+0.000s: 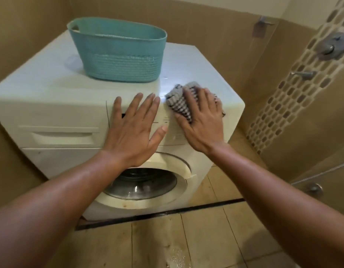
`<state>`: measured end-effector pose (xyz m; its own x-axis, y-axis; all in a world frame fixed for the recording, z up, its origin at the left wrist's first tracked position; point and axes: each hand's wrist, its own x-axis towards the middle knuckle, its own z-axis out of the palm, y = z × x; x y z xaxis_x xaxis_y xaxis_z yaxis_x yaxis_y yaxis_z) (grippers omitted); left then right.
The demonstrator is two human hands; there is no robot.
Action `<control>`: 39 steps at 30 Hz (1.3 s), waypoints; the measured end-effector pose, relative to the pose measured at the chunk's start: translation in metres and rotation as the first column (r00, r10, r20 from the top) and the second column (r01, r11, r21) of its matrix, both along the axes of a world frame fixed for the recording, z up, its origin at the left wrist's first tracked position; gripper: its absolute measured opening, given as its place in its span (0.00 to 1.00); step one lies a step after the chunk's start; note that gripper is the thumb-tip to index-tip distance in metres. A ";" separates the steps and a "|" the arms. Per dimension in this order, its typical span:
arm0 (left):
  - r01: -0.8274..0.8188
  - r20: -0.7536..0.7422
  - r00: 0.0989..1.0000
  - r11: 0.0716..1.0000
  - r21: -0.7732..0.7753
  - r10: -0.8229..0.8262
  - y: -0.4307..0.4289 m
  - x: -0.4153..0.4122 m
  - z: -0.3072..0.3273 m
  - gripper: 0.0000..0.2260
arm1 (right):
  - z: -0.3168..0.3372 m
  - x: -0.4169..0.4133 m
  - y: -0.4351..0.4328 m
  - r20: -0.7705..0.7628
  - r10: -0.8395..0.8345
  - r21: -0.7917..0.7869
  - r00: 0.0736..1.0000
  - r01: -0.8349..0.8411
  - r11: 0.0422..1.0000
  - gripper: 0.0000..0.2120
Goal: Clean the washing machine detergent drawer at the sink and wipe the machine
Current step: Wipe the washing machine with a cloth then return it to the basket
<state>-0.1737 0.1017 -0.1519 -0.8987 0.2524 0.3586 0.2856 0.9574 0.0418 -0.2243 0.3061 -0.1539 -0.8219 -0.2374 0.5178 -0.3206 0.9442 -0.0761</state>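
The drawer (60, 134) is sitting closed at nine o'clock, so wiping is seemingly proceeding. The right hand (202, 120) is pressing a cloth (177, 99) flat onto the washing machine (51, 89), while the left hand (134, 128) is resting released.

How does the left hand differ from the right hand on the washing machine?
The left hand lies bare on the control panel, while the right hand presses a checked cloth onto the top front edge. The left hand is nearer the detergent drawer; the right hand is nearer the machine's right corner. Both rest on the washing machine with fingers straight.
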 end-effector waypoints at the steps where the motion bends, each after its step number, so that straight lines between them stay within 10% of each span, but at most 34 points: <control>1: 0.006 -0.033 0.999 0.997 0.082 -0.003 -0.006 0.000 0.002 0.34 | 0.005 0.003 -0.028 0.018 0.040 0.045 0.999 -0.041 0.998 0.33; 5: -0.087 -0.183 0.970 0.934 0.348 0.159 -0.019 -0.018 0.019 0.35 | 0.017 -0.009 -0.105 -0.019 0.112 0.245 0.994 -0.104 0.964 0.35; 9: -0.168 -0.115 0.974 0.964 0.205 0.194 -0.088 0.001 0.015 0.31 | 0.012 -0.005 -0.125 -0.065 0.284 0.315 0.957 -0.250 0.915 0.29; 14: -0.112 -0.012 0.993 0.988 0.107 0.114 -0.120 0.032 -0.003 0.32 | 0.019 0.010 -0.076 0.053 -0.082 0.038 0.995 0.080 0.996 0.28; 19: -0.119 -0.022 0.992 0.971 0.208 0.126 -0.121 0.035 -0.004 0.33 | 0.032 0.025 -0.172 0.236 0.191 0.159 0.953 -0.232 0.960 0.28; 27: -0.002 -0.059 0.998 0.930 0.368 0.026 -0.089 -0.004 0.053 0.24 | 0.050 -0.004 -0.049 0.375 -0.046 0.005 0.926 0.047 0.999 0.29; 29: -0.138 0.101 0.990 0.753 0.644 0.095 -0.065 -0.023 0.075 0.20 | 0.058 -0.024 -0.045 0.429 -0.124 -0.001 0.895 0.138 0.990 0.29; 34: -0.590 0.600 0.800 -0.202 0.781 -0.015 -0.012 -0.074 0.126 0.41 | 0.065 -0.008 -0.047 0.498 0.034 0.077 0.867 -0.084 0.994 0.28; 39: -0.620 0.638 0.757 -0.462 0.634 -0.141 -0.002 -0.105 0.159 0.20 | 0.074 -0.025 0.033 0.564 -0.238 -0.007 0.791 0.292 0.956 0.28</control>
